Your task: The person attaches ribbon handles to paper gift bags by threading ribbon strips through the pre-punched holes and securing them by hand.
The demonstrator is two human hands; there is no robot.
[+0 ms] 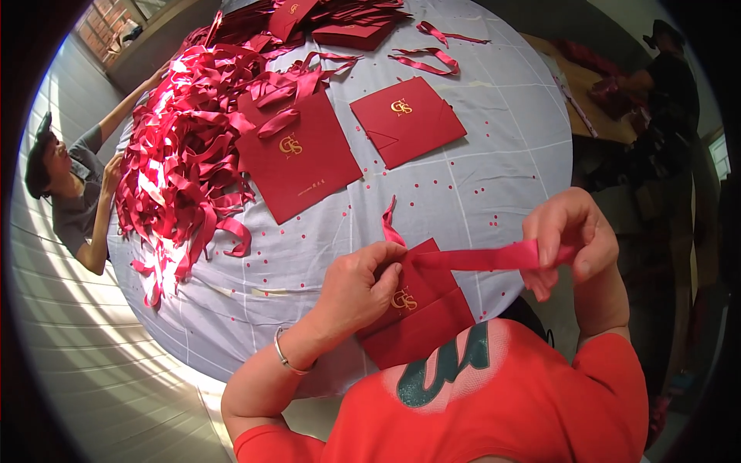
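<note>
Pale tablecloth (529,147), wooden table (575,75), co-worker (71,208) at left

Left hand (351,289) in tight, thumb and bent fingers (386,251) meeting in a pinch, left forearm (262,386) slanting up, and out wide, right hand (565,251), fingers curled, pinching too!

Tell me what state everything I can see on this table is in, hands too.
Left hand: closed, pinching at the near packet's upper edge
Right hand: closed on the held ribbon
Held ribbon: stretched nearly straight
Near packet: lying flat
Large packet: flat, partly under ribbon
Right-hand packet: flat
Ribbon heap: loose, tangled
Tablecloth: creased
</note>
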